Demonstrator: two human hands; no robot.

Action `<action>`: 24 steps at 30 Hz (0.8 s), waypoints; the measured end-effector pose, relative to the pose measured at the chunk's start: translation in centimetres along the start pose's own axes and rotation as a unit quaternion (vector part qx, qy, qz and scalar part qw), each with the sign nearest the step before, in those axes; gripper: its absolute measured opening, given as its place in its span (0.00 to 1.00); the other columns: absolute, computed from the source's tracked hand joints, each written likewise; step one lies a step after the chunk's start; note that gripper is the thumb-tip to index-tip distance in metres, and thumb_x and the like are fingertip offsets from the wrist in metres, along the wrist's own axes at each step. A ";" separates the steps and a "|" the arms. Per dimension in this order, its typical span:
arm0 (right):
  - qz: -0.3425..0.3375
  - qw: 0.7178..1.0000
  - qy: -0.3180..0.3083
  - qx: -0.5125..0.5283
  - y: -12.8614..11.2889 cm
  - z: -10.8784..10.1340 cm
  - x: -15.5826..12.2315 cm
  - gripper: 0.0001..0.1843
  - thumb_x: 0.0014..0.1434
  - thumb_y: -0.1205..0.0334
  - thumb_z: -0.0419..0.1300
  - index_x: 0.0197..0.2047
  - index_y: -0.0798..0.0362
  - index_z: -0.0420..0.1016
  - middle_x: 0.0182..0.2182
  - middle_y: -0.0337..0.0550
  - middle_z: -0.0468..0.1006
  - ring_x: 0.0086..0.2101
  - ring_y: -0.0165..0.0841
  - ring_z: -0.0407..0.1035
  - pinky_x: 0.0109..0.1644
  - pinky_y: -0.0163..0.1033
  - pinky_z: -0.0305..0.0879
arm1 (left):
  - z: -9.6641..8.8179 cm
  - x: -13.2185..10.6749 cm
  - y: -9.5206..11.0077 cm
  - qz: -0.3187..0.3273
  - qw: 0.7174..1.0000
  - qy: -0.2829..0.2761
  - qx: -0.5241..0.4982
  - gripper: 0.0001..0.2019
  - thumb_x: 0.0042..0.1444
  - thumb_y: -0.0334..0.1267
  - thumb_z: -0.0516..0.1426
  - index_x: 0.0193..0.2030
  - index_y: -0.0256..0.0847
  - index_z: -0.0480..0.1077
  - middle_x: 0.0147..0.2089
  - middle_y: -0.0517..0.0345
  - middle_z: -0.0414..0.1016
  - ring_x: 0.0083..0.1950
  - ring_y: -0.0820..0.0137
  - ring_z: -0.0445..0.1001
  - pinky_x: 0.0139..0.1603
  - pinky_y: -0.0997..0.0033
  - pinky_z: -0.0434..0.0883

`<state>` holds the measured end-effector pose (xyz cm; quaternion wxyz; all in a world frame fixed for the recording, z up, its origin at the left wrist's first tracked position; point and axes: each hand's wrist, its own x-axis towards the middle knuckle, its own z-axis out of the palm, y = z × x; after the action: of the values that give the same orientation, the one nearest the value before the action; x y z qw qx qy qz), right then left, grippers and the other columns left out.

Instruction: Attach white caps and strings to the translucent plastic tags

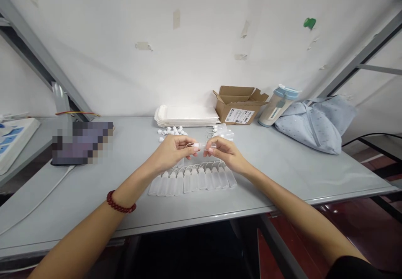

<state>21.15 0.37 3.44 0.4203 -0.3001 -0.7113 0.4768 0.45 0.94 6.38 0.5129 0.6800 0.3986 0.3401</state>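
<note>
My left hand (176, 150) pinches a small white cap (196, 145) between thumb and fingertips, and a thin pale loop curves beside it. Close by on the right, my right hand (224, 151) is closed on a small clear plastic bottle (214, 145), partly hidden by the fingers. The bottle points towards the cap; whether they touch I cannot tell. Below both hands lies a row of several translucent squeeze bottles (194, 180) with thin white tubes at their tops. Loose white caps (174, 130) sit behind my left hand, and more clear bottles (224, 131) behind my right.
On the grey table (282, 178) a stack of white packaging (188, 115) and an opened cardboard box (240, 106) stand against the wall. To their right are a tumbler (278, 106) and a light blue cloth bag (310, 126). A blurred phone (83, 143) with a cable lies left.
</note>
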 end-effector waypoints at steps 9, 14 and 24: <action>0.003 1.000 0.002 0.015 -0.1 0.2 0.0 0.11 0.60 0.53 0.58 0.39 0.51 0.65 0.31 0.39 0.71 0.34 0.31 0.69 0.38 0.38 0.62 | 0.4 0.4 -0.8 -0.062 0.998 0.006 0.026 0.20 0.54 0.53 0.56 0.25 0.37 0.72 0.28 0.53 0.75 0.29 0.68 0.74 0.31 0.67 0.73; 0.024 0.999 0.016 -0.027 0.0 0.1 -0.1 0.18 0.61 0.50 0.55 0.50 0.52 0.64 0.31 0.42 0.75 0.33 0.31 0.69 0.39 0.39 0.63 | 0.6 0.3 -0.8 -0.021 0.999 0.021 0.041 0.20 0.54 0.52 0.57 0.22 0.37 0.70 0.25 0.56 0.74 0.26 0.71 0.72 0.31 0.70 0.71; 0.012 0.999 0.007 -0.053 0.3 0.0 0.0 0.20 0.62 0.47 0.53 0.45 0.55 0.70 0.28 0.41 0.73 0.30 0.30 0.67 0.38 0.38 0.64 | 0.5 0.1 -0.4 0.000 0.999 0.030 0.040 0.15 0.51 0.49 0.60 0.28 0.37 0.75 0.27 0.55 0.76 0.29 0.69 0.73 0.34 0.68 0.72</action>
<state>21.14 0.51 3.18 0.4029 -0.3333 -0.7292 0.4415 0.82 0.84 5.92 0.4727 0.6897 0.4270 0.3445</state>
